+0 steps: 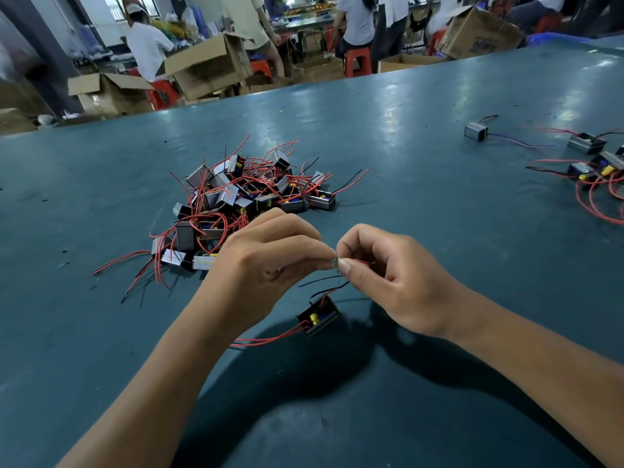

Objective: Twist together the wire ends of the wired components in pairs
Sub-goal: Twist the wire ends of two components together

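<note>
At the centre of the frame we bring our 2 hands together above the green table (439,204). Our left hand (266,261) has its thumb and forefinger pressed together on the wire ends (333,261), and our right hand (381,275) pinches the same ends from the other side, thumb tip against forefinger, so the 2 sets of fingertips nearly touch. A short red stub shows just right of our right thumb. From the pinch, thin black wires drop down to the component (318,315), a small black box with a yellow part showing in its open face, which sits just below and between our hands; whether it rests on the table or hangs slightly above it, we cannot tell. 2 red wires (270,340) trail from its lower left side toward our left forearm. In the middle left of the frame, just beyond our left hand, lies the pile of components (243,201), a tangle of black boxes and red and black leads. At the right edge sits a smaller group (589,163), well apart from the pile. Along the top of the frame we see cardboard boxes (209,67), red stools (358,60) and seated people.
</note>
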`<state>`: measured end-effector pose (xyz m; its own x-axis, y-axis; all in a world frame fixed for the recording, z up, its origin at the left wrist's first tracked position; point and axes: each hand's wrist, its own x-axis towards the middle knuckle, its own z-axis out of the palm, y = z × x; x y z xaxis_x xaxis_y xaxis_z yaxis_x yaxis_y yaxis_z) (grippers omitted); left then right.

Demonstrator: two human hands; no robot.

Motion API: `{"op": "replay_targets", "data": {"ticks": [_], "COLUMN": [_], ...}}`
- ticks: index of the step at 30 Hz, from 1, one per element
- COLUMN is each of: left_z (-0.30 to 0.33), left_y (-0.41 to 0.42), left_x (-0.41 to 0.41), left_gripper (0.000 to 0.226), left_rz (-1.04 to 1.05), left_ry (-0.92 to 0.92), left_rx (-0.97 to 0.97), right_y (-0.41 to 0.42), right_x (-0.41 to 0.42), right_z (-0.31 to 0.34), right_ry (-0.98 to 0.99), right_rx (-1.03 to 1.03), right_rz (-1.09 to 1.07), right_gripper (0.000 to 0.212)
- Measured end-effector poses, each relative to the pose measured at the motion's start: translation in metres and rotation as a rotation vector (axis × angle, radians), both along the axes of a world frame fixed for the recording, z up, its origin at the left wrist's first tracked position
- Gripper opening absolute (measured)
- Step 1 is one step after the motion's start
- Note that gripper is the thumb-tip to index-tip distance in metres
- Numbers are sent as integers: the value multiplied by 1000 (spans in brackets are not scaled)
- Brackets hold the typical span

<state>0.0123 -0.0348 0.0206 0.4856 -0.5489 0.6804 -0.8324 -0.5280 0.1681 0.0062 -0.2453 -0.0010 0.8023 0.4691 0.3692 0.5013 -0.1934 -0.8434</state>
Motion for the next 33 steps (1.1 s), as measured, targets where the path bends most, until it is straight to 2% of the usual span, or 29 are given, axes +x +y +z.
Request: {"op": "replay_targets", "data": {"ticks": [4, 12, 19, 27, 31, 33], "left_z": [1, 2, 2, -2, 0, 1], "left_y": [1, 0, -6, -18, -22, -21], "left_x": [0, -2, -6, -12, -13, -15], "left_gripper": [11, 12, 13, 17, 18, 19], "left_rz": [-28, -54, -81, 33, 108, 149], "left_ry": [2, 122, 376, 717, 797, 738], "left_rx": [10, 5, -72, -307, -355, -287], "right_y": [-1, -1, -1, 1, 2, 3], "right_x": [-1, -4, -5, -4, -2, -2], "right_z": [0, 3, 4, 1, -1, -1], "right_ry": [-2, -68, -166, -164, -151, -129], "right_rx": [-9, -45, -67, -58, -73, -62], "right_rz": [27, 31, -28, -86, -116, -121], "right_gripper": [8, 7, 8, 9, 11, 13]}}
